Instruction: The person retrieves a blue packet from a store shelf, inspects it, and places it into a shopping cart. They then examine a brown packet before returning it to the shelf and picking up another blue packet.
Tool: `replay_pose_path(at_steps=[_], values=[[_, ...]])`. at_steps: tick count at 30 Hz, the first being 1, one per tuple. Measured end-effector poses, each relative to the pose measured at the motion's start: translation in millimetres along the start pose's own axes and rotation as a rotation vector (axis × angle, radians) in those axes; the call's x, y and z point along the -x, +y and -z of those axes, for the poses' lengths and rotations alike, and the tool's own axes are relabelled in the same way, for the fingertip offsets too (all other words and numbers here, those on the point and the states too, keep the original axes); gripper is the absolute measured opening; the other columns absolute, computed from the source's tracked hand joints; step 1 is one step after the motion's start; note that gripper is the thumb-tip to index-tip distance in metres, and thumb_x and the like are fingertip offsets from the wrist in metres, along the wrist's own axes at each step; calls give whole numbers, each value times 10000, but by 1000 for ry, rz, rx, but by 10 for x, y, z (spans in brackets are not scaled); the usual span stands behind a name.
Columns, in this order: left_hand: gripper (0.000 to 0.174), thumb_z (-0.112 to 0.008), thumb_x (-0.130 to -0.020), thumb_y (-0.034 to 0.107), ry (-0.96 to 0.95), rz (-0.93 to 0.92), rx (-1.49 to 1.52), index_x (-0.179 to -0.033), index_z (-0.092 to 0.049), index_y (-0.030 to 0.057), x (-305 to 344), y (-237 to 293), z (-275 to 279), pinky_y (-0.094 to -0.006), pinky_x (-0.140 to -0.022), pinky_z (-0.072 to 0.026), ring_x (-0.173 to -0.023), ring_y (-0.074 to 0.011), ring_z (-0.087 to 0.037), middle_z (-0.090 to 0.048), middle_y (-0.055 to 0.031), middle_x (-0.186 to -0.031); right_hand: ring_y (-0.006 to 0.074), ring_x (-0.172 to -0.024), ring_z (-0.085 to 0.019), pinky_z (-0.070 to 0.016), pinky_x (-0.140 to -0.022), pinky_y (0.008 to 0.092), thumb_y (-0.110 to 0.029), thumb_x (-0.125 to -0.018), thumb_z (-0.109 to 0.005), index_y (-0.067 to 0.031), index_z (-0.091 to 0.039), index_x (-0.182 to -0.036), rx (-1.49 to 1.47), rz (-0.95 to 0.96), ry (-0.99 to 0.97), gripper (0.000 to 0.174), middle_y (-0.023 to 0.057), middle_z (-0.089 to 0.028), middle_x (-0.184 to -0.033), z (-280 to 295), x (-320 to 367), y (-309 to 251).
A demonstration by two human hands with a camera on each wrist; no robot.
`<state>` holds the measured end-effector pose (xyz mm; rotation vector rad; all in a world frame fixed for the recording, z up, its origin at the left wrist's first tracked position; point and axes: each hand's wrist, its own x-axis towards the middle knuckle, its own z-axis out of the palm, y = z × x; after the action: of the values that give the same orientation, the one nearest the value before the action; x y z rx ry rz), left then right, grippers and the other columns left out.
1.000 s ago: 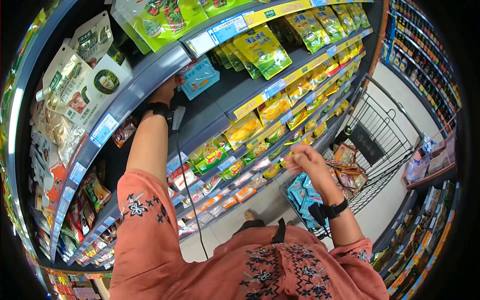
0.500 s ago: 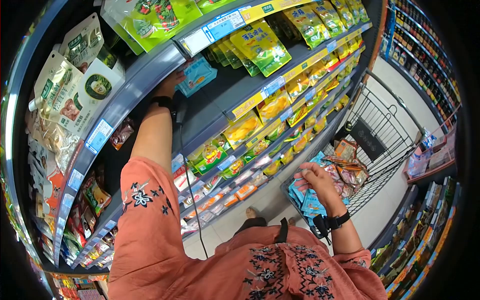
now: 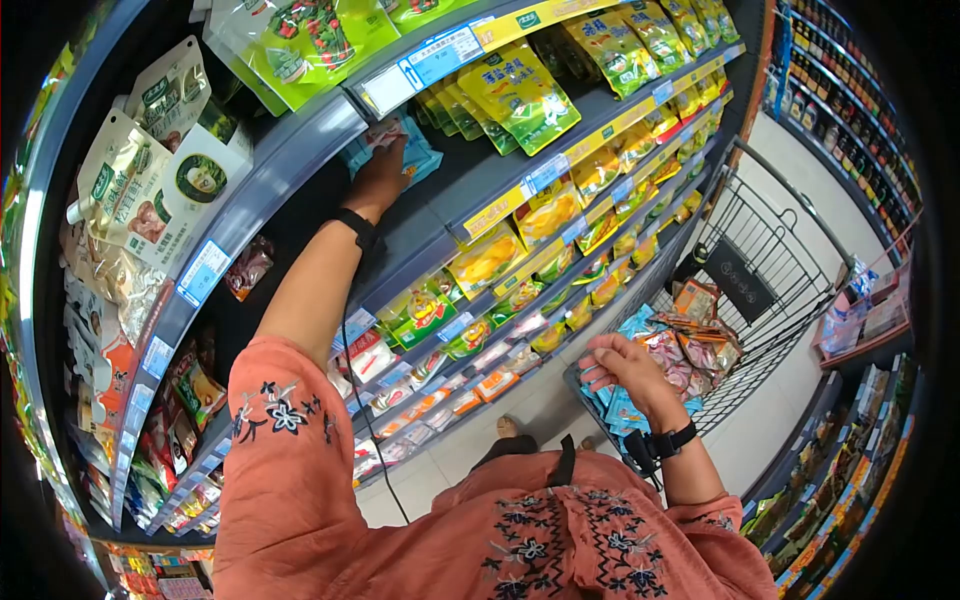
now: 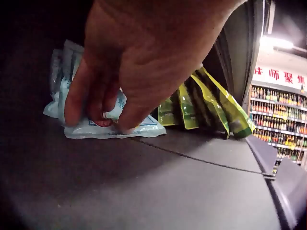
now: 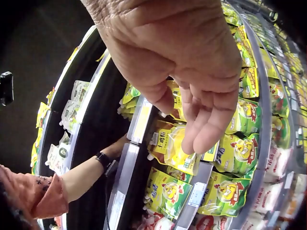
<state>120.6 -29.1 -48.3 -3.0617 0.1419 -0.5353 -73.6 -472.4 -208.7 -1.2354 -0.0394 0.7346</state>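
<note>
On the dark shelf, my left hand [image 3: 380, 182] reaches over light-blue packets [image 3: 422, 158]. In the left wrist view, the fingers of the left hand [image 4: 139, 57] curl down and pinch a blue-white packet [image 4: 88, 129] lying on the shelf; more pale packets stand behind it. My right hand [image 3: 636, 376] hangs over the near end of the shopping cart [image 3: 790, 335], above blue packets [image 3: 625, 415]. Nothing is in the right hand [image 5: 177, 72], whose fingers hang loosely bent in the right wrist view.
Yellow-green pouches [image 3: 520, 95] stand right of the blue packets. A price-label rail [image 3: 425, 68] runs above the left hand. Lower shelves hold yellow bags [image 3: 485, 262]. Reddish packets [image 3: 690, 350] lie in the cart. A thin cable [image 3: 372, 440] hangs from the left wrist.
My left hand has moved from the left side of the blue packets to over them and grips one. The right hand has lowered slightly toward the cart.
</note>
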Motion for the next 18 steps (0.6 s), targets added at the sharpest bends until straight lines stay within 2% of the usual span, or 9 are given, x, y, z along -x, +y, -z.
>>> replay_pose_path(at_steps=[1, 4, 7, 10, 13, 14, 18], values=[[650, -676, -812, 146, -157, 97, -3, -1395, -396, 82, -6, 65, 56, -492, -921, -493, -1098, -431, -592, -560, -262, -1228, 214, -859, -676, -561, -711, 313, -178, -989, -532, 9, -528, -1198, -4, -9, -1, 280, 131, -658, -1018, 13, -1, 18], [598, -607, -863, 128, -188, 31, -104, -1413, -375, 82, -115, 0, -36, -504, -901, -501, -1067, -440, -605, -587, -278, -1174, 215, -856, -677, -562, -714, 315, -182, -990, -530, 9, -543, -1180, -16, -34, 3, 271, 132, -663, -1010, 49, 20, 72], [607, -561, -885, 95, -156, 43, -131, -1443, -322, 93, -253, -140, -224, -508, -833, -528, -995, -447, -636, -604, -300, -1111, 215, -852, -677, -562, -715, 318, -186, -990, -530, 8, -551, -1171, -31, -50, 20, 266, 132, -665, -1005, 90, 51, 132], [648, -524, -891, 72, -149, 133, -226, -1466, -226, 46, -305, -96, -258, -513, -769, -546, -925, -440, -663, -612, -323, -1075, 212, -849, -677, -563, -717, 318, -185, -991, -530, -1, -557, -1165, -56, -71, 38, 255, 126, -666, -1000, 163, 74, 234], [686, -523, -892, 69, -42, 235, -240, -1458, -148, -26, -429, -46, -341, -505, -733, -555, -906, -428, -677, -627, -326, -1047, 208, -846, -679, -563, -713, 316, -184, -996, -528, -13, -564, -1153, -68, -69, 57, 235, 117, -669, -994, 209, 138, 289], [695, -509, -867, 36, 86, 192, -201, -1459, -154, -41, -484, -171, -511, -516, -715, -544, -857, -450, -670, -628, -368, -984, 206, -843, -680, -563, -710, 316, -184, -997, -527, -16, -566, -1149, -74, -62, 64, 229, 115, -670, -992, 220, 169, 290], [684, -524, -874, 83, 36, 303, -83, -1440, -171, -68, -602, -141, -545, -531, -761, -527, -878, -467, -658, -633, -362, -994, 213, -825, -689, -570, -708, 313, -177, -1009, -495, -16, -581, -1142, -70, -45, 105, 225, 113, -676, -997, 273, 262, 307]])
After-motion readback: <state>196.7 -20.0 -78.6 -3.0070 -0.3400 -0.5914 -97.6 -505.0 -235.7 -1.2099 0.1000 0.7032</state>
